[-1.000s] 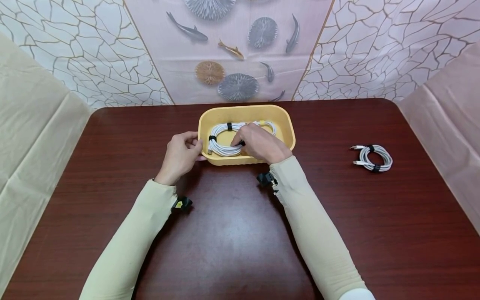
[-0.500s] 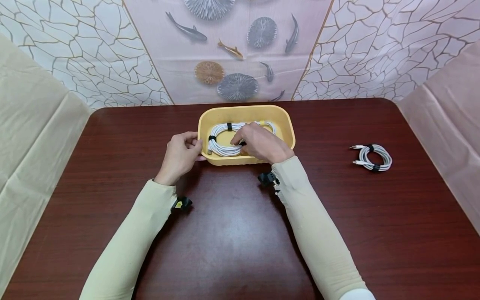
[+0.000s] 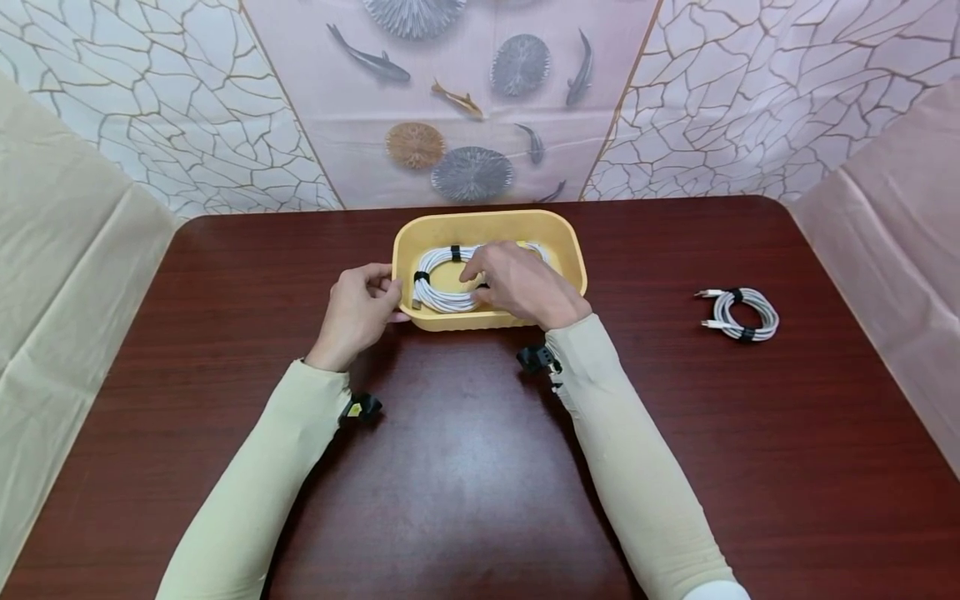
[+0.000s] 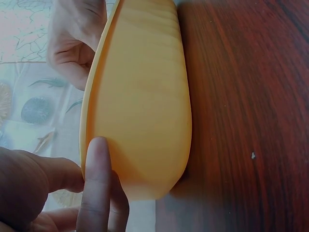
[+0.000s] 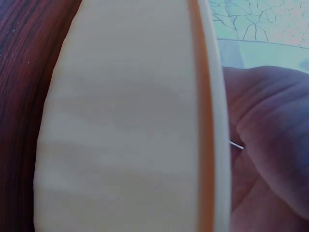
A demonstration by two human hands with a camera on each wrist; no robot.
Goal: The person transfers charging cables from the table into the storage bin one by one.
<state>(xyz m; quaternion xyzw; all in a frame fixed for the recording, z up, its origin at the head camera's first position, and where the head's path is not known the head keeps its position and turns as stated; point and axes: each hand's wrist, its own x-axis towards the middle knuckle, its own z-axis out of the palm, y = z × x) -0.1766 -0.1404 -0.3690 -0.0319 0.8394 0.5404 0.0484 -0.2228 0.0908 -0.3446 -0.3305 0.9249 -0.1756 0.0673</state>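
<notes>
A yellow plastic bin (image 3: 480,228) stands near the table's far edge. Inside it lies a coiled white cable (image 3: 442,301) bound with black straps. Part of another white cable (image 3: 537,250), with a yellow bit on it, shows behind my right hand. My left hand (image 3: 358,310) pinches the bin's left rim, thumb on one side and fingers on the other. My right hand (image 3: 521,283) reaches in over the front wall, thumb and index finger apart above the right side of the coil. In the right wrist view the bin wall hides its fingertips.
Another coiled cable (image 3: 767,317), white with black straps, lies on the dark wooden table (image 3: 465,467) at the right. A patterned cloth (image 3: 465,100) hangs behind the table, and pale cloth (image 3: 82,275) flanks it on both sides.
My right thumb and index finger have spread apart over the coil, and that hand has shifted slightly. The left hand keeps its place on the rim. The head view has drifted a little.
</notes>
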